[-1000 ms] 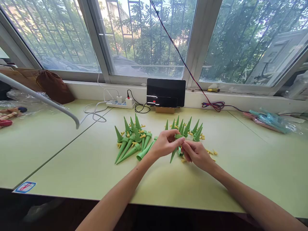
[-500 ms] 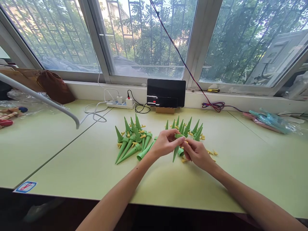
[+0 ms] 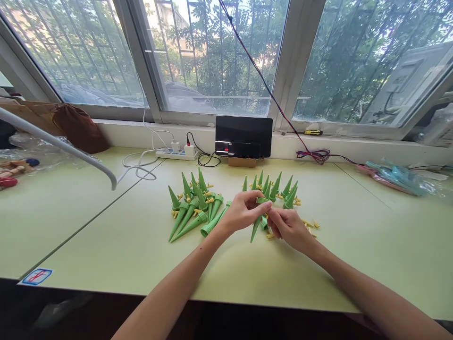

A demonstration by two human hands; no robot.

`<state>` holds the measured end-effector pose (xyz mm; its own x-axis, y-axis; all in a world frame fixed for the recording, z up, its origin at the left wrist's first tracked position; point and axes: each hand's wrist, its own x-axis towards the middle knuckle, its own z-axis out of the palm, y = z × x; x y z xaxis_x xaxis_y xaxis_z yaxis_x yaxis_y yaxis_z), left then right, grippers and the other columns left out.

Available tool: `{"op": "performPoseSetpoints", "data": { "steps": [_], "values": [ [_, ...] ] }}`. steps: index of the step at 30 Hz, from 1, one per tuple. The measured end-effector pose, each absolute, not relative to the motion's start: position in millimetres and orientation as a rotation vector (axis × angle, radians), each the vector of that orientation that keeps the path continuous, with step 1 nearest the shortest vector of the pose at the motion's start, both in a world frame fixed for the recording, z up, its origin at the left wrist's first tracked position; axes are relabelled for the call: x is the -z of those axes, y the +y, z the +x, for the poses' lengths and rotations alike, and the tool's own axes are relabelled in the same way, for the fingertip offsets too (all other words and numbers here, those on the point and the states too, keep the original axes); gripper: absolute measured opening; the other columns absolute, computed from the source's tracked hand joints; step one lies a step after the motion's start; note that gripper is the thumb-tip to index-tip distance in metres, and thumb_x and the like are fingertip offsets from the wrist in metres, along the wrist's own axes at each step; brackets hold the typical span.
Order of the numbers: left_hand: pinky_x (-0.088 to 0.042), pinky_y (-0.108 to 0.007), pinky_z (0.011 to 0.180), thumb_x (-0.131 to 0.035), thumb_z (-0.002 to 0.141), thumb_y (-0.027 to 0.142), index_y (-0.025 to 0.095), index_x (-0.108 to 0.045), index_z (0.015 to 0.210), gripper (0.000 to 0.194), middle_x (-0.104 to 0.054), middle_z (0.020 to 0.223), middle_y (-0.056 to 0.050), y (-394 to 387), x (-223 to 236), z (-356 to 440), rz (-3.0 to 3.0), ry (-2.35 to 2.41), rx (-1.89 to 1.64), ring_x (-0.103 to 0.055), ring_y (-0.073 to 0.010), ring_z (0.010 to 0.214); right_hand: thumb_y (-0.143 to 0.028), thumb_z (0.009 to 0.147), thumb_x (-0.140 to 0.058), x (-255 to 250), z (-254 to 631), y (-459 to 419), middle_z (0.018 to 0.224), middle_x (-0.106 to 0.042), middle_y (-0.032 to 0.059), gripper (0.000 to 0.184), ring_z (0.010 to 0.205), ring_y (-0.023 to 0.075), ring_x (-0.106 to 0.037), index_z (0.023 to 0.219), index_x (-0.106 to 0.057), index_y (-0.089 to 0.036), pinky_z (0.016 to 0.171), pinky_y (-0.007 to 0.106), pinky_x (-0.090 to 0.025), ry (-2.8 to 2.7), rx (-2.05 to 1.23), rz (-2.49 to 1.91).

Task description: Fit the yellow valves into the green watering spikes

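Observation:
My left hand is closed round the capped end of a green watering spike, which hangs tilted with its tip pointing down. My right hand pinches at the spike's capped end, its fingertips meeting my left thumb. A small yellow valve showed at those right fingertips a moment ago; now the fingers cover it. Under the hands lies a green cap piece, partly hidden. Loose yellow valves lie beside my right hand. Behind it, several green spikes with yellow valves stand points up.
On the left is a second group of green spikes, some upright and some lying. A black tablet leans on a stand at the back, near a white power strip. A white curved tube crosses the left side. Plastic packets lie far right.
The held spike's tip has swung slightly left and toward me. The yellow bit at my right fingertips has gone out of sight. Both hands stay nearly in place.

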<state>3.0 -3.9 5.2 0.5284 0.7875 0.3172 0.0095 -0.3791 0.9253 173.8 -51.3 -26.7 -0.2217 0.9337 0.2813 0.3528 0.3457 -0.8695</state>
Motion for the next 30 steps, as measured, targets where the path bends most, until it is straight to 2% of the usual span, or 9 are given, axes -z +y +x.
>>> {"op": "performPoseSetpoints", "data": {
  "steps": [19, 30],
  "values": [
    [-0.027, -0.02, 0.045, -0.068, 0.081, 0.046, 0.016, -0.055, 0.077, 0.033, -0.04, 0.054, 0.006, -3.4, -6.8, 3.7, 1.807, 0.762, -0.943, -0.042, -0.0069, 0.049, -0.051, 0.099, -0.043, 22.4, 173.4, -53.5, 0.05, -0.049, -0.0049, 0.037, 0.044, 0.0108, -0.043, 0.084, -0.055, -0.019, 0.046, 0.024, -0.035, -1.727, -0.841, -1.185],
    [-0.029, -0.02, 0.045, -0.07, 0.078, 0.046, 0.016, -0.058, 0.08, 0.032, -0.039, 0.055, 0.006, -7.6, -10.3, 3.7, 1.823, 0.771, -0.94, -0.038, -0.0074, 0.05, -0.048, 0.099, -0.042, 23.6, 174.8, -53.1, 0.051, -0.046, -0.0046, 0.038, 0.045, 0.0104, -0.041, 0.076, -0.052, -0.02, 0.046, 0.024, -0.031, -1.798, -0.782, -1.173]
  ]
}}
